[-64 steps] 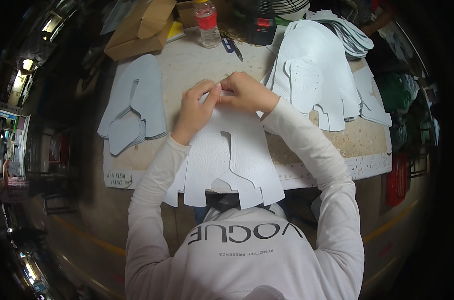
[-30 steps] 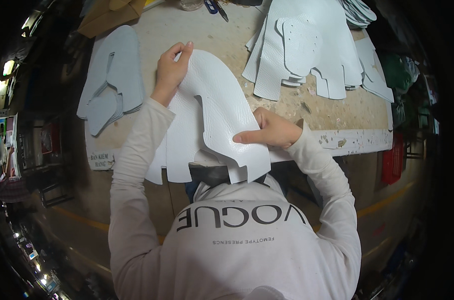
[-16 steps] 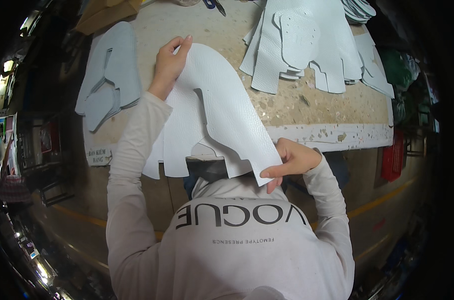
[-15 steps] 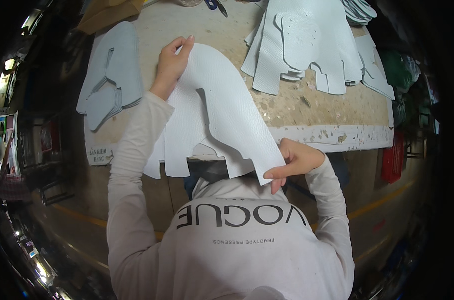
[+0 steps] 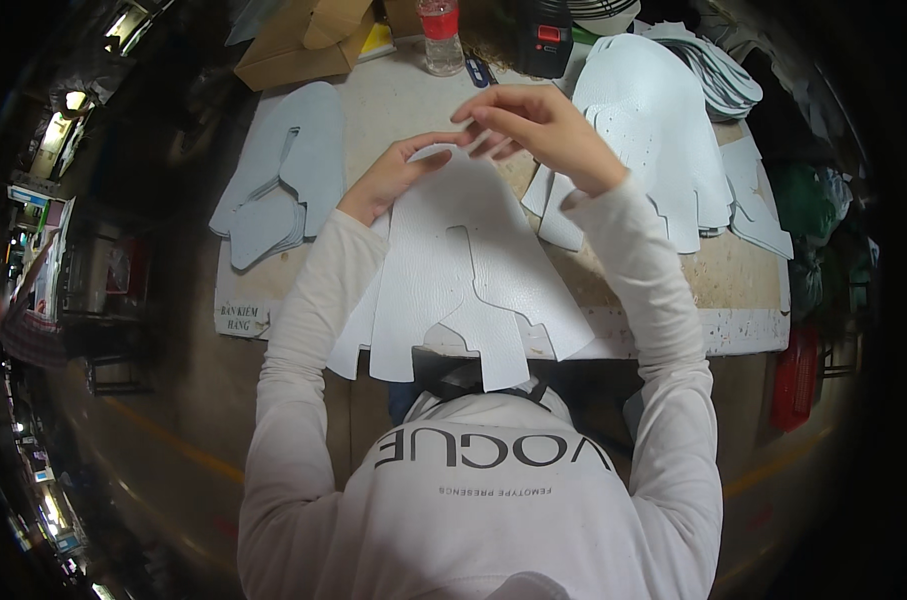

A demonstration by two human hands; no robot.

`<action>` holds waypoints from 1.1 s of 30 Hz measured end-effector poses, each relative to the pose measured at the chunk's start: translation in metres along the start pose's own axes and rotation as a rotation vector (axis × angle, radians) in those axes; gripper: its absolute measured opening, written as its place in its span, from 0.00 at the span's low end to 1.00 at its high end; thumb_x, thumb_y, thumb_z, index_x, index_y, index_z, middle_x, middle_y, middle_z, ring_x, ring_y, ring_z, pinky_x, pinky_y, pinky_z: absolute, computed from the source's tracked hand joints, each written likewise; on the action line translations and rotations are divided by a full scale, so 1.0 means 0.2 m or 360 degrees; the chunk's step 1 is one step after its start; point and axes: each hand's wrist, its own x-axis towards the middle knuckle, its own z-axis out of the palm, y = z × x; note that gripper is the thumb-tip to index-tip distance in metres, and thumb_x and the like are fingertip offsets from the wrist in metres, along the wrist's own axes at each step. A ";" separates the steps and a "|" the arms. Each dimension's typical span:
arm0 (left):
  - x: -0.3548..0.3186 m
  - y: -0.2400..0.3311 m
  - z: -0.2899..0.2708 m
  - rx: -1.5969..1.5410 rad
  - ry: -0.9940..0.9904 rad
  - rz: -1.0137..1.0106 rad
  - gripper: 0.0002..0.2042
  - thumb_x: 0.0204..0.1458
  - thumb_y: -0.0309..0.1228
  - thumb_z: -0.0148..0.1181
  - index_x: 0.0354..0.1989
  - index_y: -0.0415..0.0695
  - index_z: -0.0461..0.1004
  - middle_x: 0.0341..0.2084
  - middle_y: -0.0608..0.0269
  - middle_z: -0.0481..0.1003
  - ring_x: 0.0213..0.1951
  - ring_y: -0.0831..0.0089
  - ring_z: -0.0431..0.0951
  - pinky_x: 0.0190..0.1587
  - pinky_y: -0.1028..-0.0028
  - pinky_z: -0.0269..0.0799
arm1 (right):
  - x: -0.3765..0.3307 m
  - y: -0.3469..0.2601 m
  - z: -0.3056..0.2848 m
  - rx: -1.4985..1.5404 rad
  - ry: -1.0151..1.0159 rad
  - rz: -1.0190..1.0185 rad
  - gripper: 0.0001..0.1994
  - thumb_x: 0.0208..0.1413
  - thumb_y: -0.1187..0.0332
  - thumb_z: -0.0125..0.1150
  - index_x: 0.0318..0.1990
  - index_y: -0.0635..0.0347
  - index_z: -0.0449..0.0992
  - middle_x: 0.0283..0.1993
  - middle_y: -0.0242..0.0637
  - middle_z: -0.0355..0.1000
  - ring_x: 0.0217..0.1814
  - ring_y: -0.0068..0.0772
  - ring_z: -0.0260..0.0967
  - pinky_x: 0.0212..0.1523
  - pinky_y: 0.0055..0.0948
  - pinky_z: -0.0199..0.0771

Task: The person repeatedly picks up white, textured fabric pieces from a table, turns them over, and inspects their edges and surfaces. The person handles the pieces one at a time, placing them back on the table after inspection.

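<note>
In front of me lies a white grained leather piece [image 5: 428, 240] with a rounded top and a slit down its middle; its notched lower ends stick out past the table's near edge. Another white layer shows under its left side. My left hand [image 5: 398, 178] rests at the rounded top with thumb and forefinger apart, touching the edge. Just right of it and raised above the piece, my right hand [image 5: 548, 130] has loosely bent, parted fingers, slightly blurred, and nothing visible in them.
Stacked grey leather pieces [image 5: 318, 140] lie left, and a pile of white leather pieces [image 5: 663, 110] lies right. Toward the back are a cardboard box [image 5: 298, 50], a clear bottle with a red label [image 5: 440, 40] and a black device [image 5: 545, 40]. A red crate [image 5: 795, 375] stands right of the table [image 5: 748, 330].
My right hand has let go of the leather's lower right corner and risen to the top, beside my left. The leather piece now lies flatter. The view has shifted, showing more of the table's back.
</note>
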 end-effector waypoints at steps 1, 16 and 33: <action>0.00 -0.01 0.00 -0.0044 -0.0049 0.0135 0.14 0.57 0.31 0.55 0.49 0.40 0.74 0.41 0.63 0.76 0.42 0.78 0.75 0.48 0.78 0.69 | 0.07 0.07 0.02 -0.0038 0.0185 -0.0036 0.13 0.61 0.63 0.51 0.44 0.60 0.77 0.37 0.30 0.77 0.40 0.18 0.73 0.39 0.16 0.71; -0.02 -0.10 -0.02 0.0194 0.0132 -0.0282 0.18 0.47 0.30 0.66 0.45 0.35 0.73 0.35 0.59 0.77 0.36 0.75 0.77 0.40 0.78 0.72 | 0.18 0.54 0.27 -0.0421 0.0609 0.0503 0.22 0.52 0.50 0.59 0.39 0.61 0.81 0.32 0.51 0.77 0.34 0.45 0.76 0.40 0.33 0.73; -0.67 -0.11 0.17 -0.0015 0.0283 -0.0474 0.19 0.50 0.34 0.63 0.45 0.31 0.72 0.38 0.54 0.77 0.38 0.72 0.77 0.42 0.75 0.72 | 0.23 0.59 0.27 -0.0492 0.0630 0.0688 0.25 0.52 0.47 0.59 0.41 0.63 0.80 0.32 0.40 0.77 0.32 0.31 0.73 0.38 0.27 0.71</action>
